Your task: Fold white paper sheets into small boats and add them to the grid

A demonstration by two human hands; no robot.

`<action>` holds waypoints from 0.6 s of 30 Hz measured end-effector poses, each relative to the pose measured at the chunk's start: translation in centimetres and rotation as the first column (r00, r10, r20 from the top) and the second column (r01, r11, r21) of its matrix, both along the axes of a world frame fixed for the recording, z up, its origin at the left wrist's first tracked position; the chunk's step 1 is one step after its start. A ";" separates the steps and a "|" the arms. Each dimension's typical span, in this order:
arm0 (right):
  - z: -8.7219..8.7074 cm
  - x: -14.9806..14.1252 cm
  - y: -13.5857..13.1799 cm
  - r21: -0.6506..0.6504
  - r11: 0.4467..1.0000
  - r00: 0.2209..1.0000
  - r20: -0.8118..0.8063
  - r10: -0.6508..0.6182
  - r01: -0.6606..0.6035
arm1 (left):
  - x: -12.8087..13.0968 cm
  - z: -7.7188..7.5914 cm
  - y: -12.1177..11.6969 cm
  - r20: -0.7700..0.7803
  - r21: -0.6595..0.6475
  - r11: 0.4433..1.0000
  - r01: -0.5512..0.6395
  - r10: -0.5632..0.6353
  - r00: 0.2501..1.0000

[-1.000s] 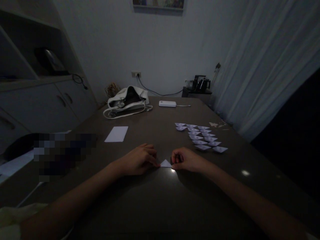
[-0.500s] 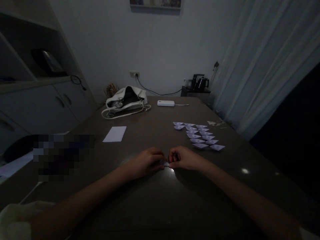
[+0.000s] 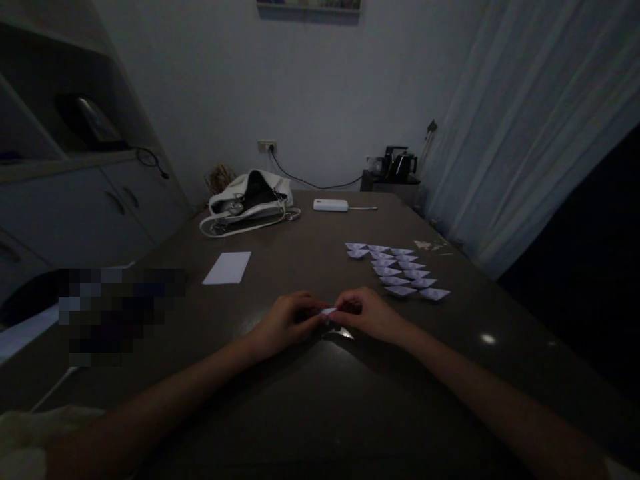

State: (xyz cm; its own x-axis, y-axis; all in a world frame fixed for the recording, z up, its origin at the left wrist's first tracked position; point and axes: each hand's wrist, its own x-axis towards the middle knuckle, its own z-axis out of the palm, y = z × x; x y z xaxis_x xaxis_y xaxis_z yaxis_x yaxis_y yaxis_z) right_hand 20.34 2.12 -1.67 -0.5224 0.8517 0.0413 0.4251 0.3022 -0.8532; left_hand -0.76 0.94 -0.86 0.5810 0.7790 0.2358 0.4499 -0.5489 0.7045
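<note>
Both hands, the left hand (image 3: 287, 321) and right hand (image 3: 367, 313), are pinching shut on a small white folded paper piece (image 3: 329, 311) at the dark surface (image 3: 310, 400) centre, while finished white paper boats (image 3: 397, 270) are lying at two o'clock and a blank white sheet (image 3: 227, 267) is waiting at ten o'clock.

My hands pinch a small folded paper on the dark table.

My left hand (image 3: 286, 321) and right hand (image 3: 367, 313) meet at the paper piece (image 3: 329, 311), near the table's (image 3: 320, 400) near edge. Folded paper boats (image 3: 395, 270) sit in rows toward the right edge; a white sheet (image 3: 227, 267) lies left, a white handbag (image 3: 249, 203) and power bank (image 3: 331, 205) at the far edge.
</note>
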 end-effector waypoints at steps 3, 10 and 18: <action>-0.2 -0.4 -0.1 0.013 0.999 0.997 -0.066 -0.037 0.038 | 0.0 -0.4 0.2 0.052 -0.090 0.996 -0.006 0.011 0.999; 0.0 -0.9 -0.4 0.032 0.996 0.987 -0.143 -0.077 0.082 | -0.1 -0.7 0.4 0.156 -0.200 0.980 -0.004 0.036 0.987; -0.4 -1.3 -0.6 0.032 0.994 0.985 -0.137 -0.101 0.106 | 0.2 -0.5 0.3 0.232 -0.333 0.943 0.004 0.078 0.970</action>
State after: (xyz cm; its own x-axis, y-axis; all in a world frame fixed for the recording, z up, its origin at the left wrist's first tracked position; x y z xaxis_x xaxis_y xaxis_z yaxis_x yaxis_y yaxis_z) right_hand 19.01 1.47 -2.03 -0.4187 0.8974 0.1394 0.3376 0.2963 -0.8934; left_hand -0.59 1.27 -1.33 0.5090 0.8560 0.0907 0.2620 -0.2545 0.9309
